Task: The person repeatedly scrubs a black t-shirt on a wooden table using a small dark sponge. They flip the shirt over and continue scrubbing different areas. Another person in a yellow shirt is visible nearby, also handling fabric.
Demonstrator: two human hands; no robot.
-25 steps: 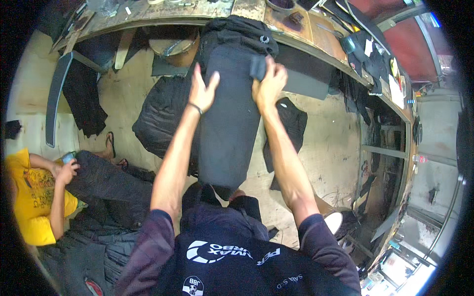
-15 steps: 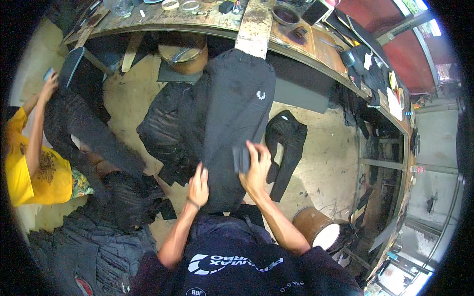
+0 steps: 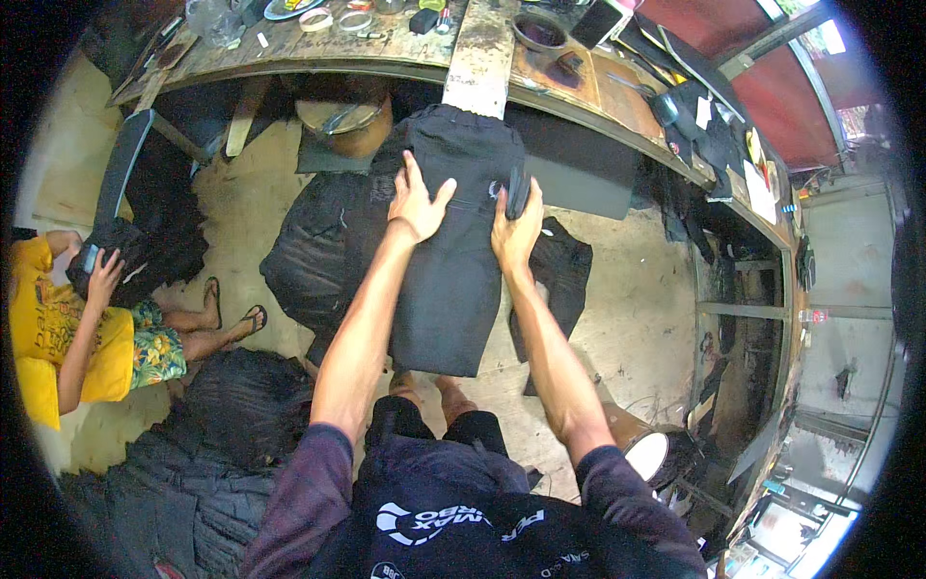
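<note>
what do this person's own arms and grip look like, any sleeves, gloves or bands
Short, dark, purplish sleeves, no print visible on them, stop short of the bare forearms. The left grip and right grip are both ungloved. There seems to be a thin, dark wristband on the left.

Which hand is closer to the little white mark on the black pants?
Right. The right hand is just beside the white mark; the left hand is farther away, to its left.
</note>
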